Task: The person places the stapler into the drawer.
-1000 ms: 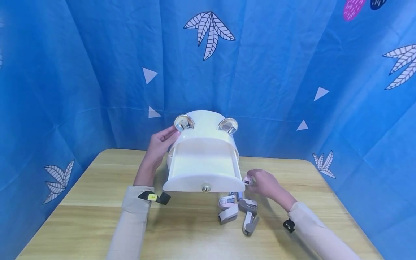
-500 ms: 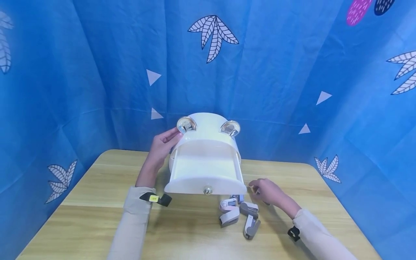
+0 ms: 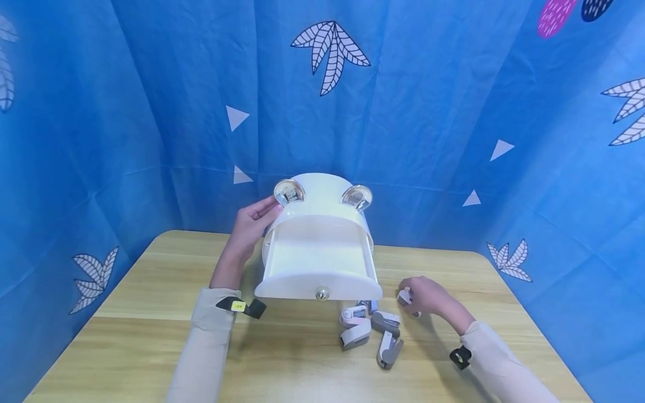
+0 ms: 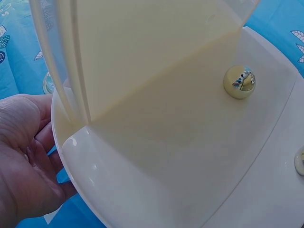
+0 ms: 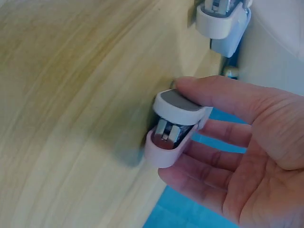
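Observation:
A white tabletop drawer box (image 3: 322, 187) with round metallic ears stands at the table's back, its drawer (image 3: 317, 257) pulled out. My left hand (image 3: 252, 224) touches the box's left side; in the left wrist view its fingers (image 4: 45, 137) lie against the curved edge and are partly hidden behind it. To the right of the drawer, my right hand (image 3: 428, 296) holds a mini stapler (image 5: 173, 126) with a grey-and-white top and pink base, thumb on top and fingers along its side. The stapler is low over the table; whether it touches is unclear.
Several mini staplers lie bunched before the drawer's right end, among them a grey one (image 3: 386, 323), a white one (image 3: 355, 336) and a blue one (image 3: 369, 306). The drawer front bears a gold knob (image 3: 322, 293). Blue curtain (image 3: 428, 112) surrounds the wooden table (image 3: 151, 336).
My right hand has moved right, away from the drawer and slightly toward me, with a mini stapler in its fingers. The left hand stays at the box. The head view has shifted slightly.

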`<state>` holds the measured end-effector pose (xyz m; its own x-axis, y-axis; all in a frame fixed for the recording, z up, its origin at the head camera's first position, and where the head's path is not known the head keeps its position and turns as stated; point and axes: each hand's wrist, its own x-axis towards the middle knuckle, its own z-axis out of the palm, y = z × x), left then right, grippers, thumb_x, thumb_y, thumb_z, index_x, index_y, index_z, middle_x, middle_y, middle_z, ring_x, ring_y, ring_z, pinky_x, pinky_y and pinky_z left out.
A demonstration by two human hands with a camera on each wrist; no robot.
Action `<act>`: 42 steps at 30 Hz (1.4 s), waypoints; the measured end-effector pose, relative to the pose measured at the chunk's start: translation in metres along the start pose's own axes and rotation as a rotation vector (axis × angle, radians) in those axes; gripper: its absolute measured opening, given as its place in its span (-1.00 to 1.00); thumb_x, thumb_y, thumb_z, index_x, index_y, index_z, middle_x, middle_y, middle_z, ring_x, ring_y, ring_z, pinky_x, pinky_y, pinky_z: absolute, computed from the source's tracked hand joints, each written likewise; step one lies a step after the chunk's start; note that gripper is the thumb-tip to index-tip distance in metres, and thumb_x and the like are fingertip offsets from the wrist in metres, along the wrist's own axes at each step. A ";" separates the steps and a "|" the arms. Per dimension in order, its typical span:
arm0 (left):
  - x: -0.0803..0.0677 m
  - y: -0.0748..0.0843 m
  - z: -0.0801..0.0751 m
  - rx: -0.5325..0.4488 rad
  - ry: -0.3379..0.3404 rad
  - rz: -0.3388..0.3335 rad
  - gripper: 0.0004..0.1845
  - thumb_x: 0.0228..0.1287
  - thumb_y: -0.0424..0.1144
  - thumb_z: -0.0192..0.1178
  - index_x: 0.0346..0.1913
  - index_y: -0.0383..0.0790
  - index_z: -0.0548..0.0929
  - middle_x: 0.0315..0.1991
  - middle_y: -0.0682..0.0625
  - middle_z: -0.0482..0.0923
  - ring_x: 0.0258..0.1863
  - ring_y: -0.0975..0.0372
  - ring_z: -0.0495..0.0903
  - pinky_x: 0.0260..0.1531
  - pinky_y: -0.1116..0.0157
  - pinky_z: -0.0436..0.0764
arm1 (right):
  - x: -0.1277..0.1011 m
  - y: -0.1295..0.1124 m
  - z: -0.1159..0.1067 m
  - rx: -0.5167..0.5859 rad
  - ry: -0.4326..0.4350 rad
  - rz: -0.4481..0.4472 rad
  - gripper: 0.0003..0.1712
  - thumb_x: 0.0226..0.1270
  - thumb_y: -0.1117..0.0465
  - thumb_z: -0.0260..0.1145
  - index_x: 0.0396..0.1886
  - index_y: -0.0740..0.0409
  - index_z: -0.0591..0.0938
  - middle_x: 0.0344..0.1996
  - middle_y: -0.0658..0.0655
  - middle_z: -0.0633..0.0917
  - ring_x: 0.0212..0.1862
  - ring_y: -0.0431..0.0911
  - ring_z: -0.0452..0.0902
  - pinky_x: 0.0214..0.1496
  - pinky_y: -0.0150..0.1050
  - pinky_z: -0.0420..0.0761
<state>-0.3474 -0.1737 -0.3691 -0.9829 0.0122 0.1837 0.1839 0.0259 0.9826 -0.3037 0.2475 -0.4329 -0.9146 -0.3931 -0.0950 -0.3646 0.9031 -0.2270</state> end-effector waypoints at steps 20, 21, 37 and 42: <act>0.000 0.000 0.001 0.008 -0.005 0.000 -0.32 0.42 0.03 0.27 0.51 -0.05 0.38 0.45 -0.04 0.46 0.41 0.11 0.49 0.32 0.21 0.53 | -0.014 -0.031 -0.095 0.132 -0.055 -0.175 -0.62 0.02 0.39 0.55 -0.10 0.20 0.72 -0.35 0.00 0.75 -0.32 -0.19 0.58 -0.29 -0.33 0.62; 0.000 0.001 0.001 0.008 -0.005 0.002 -0.33 0.42 0.03 0.27 0.51 -0.06 0.38 0.45 -0.05 0.46 0.41 0.10 0.49 0.31 0.21 0.53 | -0.015 -0.036 -0.102 0.129 -0.058 -0.186 -0.63 0.03 0.39 0.55 -0.10 0.19 0.73 -0.33 0.00 0.76 -0.30 -0.18 0.59 -0.29 -0.33 0.63; -0.002 0.004 -0.003 0.004 -0.005 -0.012 -0.35 0.44 0.01 0.25 0.50 -0.08 0.39 0.44 -0.08 0.47 0.42 0.09 0.49 0.31 0.23 0.53 | -0.026 -0.123 -0.193 0.043 -0.065 -0.412 -0.59 0.15 0.28 0.57 0.03 0.03 0.74 -0.31 -0.13 0.70 -0.25 -0.19 0.56 -0.17 -0.32 0.68; -0.002 0.005 -0.004 0.003 -0.013 -0.015 -0.35 0.45 0.01 0.25 0.50 -0.09 0.39 0.45 -0.09 0.46 0.43 0.09 0.47 0.34 0.21 0.51 | -0.020 -0.151 -0.203 0.015 -0.093 -0.457 -0.57 0.16 0.29 0.56 0.06 0.07 0.73 -0.42 -0.08 0.60 -0.29 -0.14 0.50 -0.28 -0.32 0.57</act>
<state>-0.3448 -0.1772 -0.3645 -0.9854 0.0246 0.1684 0.1691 0.0291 0.9852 -0.2654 0.1543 -0.1996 -0.6409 -0.7646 -0.0680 -0.7234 0.6311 -0.2800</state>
